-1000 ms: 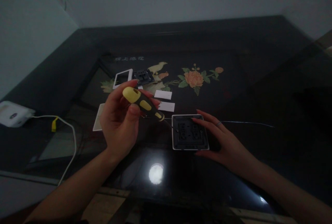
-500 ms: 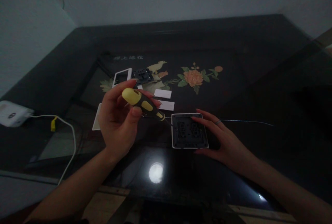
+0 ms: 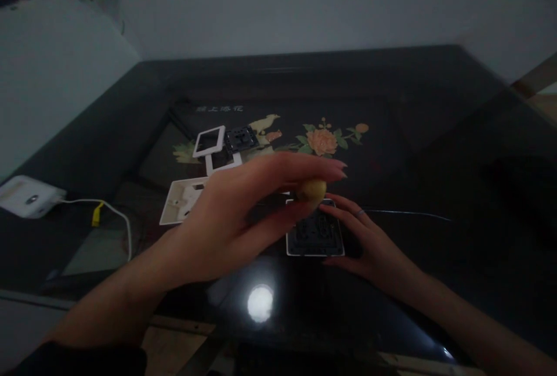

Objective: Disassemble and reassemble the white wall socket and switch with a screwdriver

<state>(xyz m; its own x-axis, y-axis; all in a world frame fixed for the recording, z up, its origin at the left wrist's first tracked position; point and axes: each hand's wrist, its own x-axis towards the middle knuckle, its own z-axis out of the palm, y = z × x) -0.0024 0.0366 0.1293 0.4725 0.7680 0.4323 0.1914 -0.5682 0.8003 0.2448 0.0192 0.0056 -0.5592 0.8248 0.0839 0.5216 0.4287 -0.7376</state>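
My left hand (image 3: 243, 208) grips a screwdriver (image 3: 313, 190) by its handle, with only the yellow butt end showing between thumb and fingers. It is held over a square wall switch panel (image 3: 315, 242), black on its upturned side with a white rim. The screwdriver's shaft and tip are hidden, so I cannot tell what the tip touches. From the right, my right hand (image 3: 365, 231) clasps the panel on the dark glossy table, fingers at its far edge and thumb at the near one.
Left of the panel lie a white back box (image 3: 174, 202), a white frame (image 3: 210, 141), another white frame (image 3: 232, 164) and a black switch module (image 3: 241, 138). A white adapter (image 3: 30, 196) with a cord is at far left. A thin wire (image 3: 409, 211) runs rightward.
My left hand has moved right and turned, bringing the slanted screwdriver over the panel with its butt towards me. The right hand stays on the panel. The view has tilted slightly.
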